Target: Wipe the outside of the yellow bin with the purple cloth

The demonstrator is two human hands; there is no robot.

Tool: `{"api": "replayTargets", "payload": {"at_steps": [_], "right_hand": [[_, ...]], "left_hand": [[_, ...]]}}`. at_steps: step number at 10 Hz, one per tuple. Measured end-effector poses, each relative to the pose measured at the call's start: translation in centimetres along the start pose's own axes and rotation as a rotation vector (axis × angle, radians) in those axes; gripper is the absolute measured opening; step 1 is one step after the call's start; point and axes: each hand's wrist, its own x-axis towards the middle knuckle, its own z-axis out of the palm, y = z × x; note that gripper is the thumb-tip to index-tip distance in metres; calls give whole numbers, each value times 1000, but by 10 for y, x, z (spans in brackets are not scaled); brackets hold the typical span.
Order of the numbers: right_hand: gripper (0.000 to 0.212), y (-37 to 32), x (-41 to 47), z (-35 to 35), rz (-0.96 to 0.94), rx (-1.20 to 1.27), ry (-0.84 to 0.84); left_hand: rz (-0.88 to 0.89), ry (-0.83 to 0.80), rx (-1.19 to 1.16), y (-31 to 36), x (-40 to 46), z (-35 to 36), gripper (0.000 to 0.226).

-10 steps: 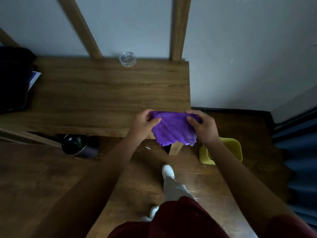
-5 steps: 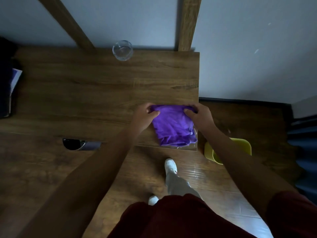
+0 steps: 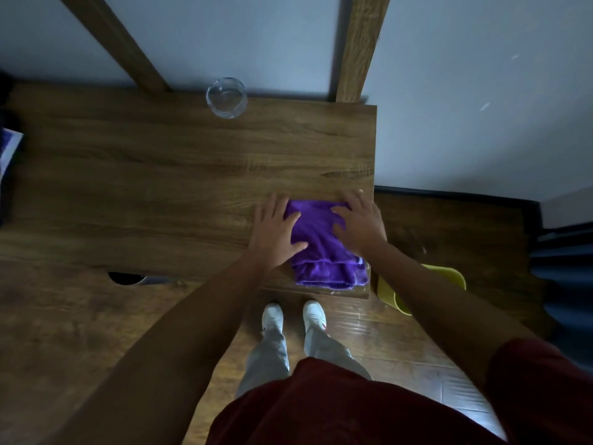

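Note:
The purple cloth [image 3: 324, 252] lies folded flat on the wooden table [image 3: 160, 175], at its front right corner. My left hand [image 3: 276, 229] rests flat on the cloth's left edge, fingers spread. On the cloth's right edge my right hand [image 3: 359, 223] presses down flat, fingers apart too. Neither hand grips the cloth. The yellow bin [image 3: 446, 277] stands on the floor just right of the table, below its corner, and my right forearm covers much of it.
A clear glass [image 3: 226, 97] stands at the table's back edge. Two wooden beams [image 3: 356, 46] rise against the white wall. A dark round object [image 3: 126, 279] shows under the table's front edge. Dark things and papers [image 3: 8, 149] lie at far left. My shoes [image 3: 293, 316] stand on the wooden floor.
The cloth was held up by both hands, then laid on the table corner. Both hands have let go of its top edge and now lie flat on it.

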Motion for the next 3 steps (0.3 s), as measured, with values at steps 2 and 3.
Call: {"api": "replayTargets", "payload": {"at_steps": [2, 3], "right_hand": [[53, -5, -11, -4, 67, 45, -13], [37, -12, -41, -7, 194, 263, 129]], "left_hand": [[58, -13, -27, -14, -6, -4, 74], [-4, 191, -283, -23, -29, -3, 43]]}}
